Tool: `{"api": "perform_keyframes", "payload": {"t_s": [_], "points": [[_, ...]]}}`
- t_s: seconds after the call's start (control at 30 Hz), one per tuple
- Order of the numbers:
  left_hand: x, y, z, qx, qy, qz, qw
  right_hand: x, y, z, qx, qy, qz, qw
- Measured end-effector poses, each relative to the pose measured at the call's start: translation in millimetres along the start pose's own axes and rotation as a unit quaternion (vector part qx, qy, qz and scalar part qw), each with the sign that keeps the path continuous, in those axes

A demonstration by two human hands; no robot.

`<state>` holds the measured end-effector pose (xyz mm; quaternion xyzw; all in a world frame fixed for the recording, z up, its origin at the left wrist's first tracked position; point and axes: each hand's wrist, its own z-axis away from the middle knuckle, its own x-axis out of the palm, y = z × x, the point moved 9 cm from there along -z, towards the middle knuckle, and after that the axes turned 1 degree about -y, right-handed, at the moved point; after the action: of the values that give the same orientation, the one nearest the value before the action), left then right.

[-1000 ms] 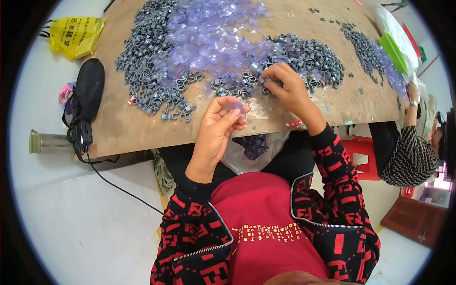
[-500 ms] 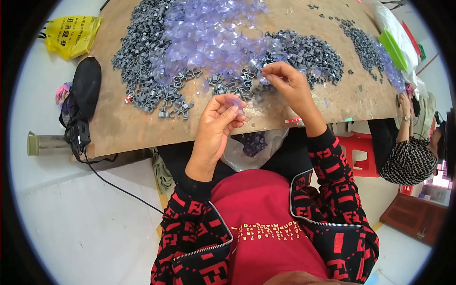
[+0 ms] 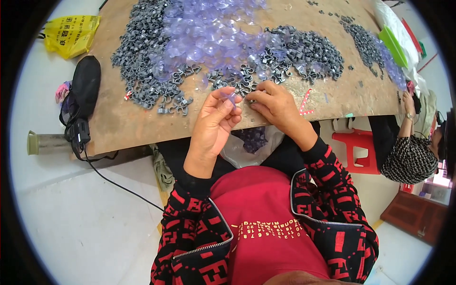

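Observation:
My left hand (image 3: pixel 211 126) pinches a clear purple suction cup (image 3: pixel 230 99) between thumb and fingers, above the front edge of the table. Close beside it on the right, my right hand (image 3: pixel 278 107) is closed, thumb against forefinger. Whatever sits between those fingertips is too small and covered to make out. Just beyond both hands lie loose grey plastic clips (image 3: pixel 244 78). A large heap of purple suction cups (image 3: pixel 204 40) spreads behind them, flanked by grey clips on the left (image 3: pixel 137 57) and on the right (image 3: pixel 313 52).
A clear bag with purple pieces (image 3: pixel 251 140) hangs below the table edge (image 3: pixel 123 140). On the left are a black pouch (image 3: pixel 88 80), a yellow bag (image 3: pixel 71 35) and a bottle (image 3: pixel 47 144). A co-worker (image 3: pixel 411 152) sits at right near a red stool (image 3: pixel 356 149).
My right hand has come from the clip pile toward me and left, close to the suction cup. The left hand still holds the cup, hardly moved.

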<state>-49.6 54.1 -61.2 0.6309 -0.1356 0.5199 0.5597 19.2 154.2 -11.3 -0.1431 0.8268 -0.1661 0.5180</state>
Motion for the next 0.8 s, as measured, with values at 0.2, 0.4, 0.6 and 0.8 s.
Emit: {"api": "perform_keyframes", "payload": {"t_s": [0.2, 0.4, 0.6, 0.8], "points": [[2.9, -11.5, 1.2, -0.042, -0.045, 0.093, 0.994, -7.5, 10.2, 3.8, 0.050, -0.011, -0.061, 0.997], [10.9, -14.4, 2.2, -0.036, -0.046, 0.051, 0.997, -7.7, 38.8, 19.9, 0.240, 0.047, -0.412, 0.878], [18.3, -3.0, 5.9, 0.041, -0.016, -0.069, 0.997, -7.1, 6.9, 17.5, 0.226, 0.071, -0.681, 0.693], [24.8, -5.4, 10.5, 0.050, -0.012, -0.077, 0.996, -4.8, -5.9, 16.3, 0.212, 0.082, -0.748, 0.623]]}}
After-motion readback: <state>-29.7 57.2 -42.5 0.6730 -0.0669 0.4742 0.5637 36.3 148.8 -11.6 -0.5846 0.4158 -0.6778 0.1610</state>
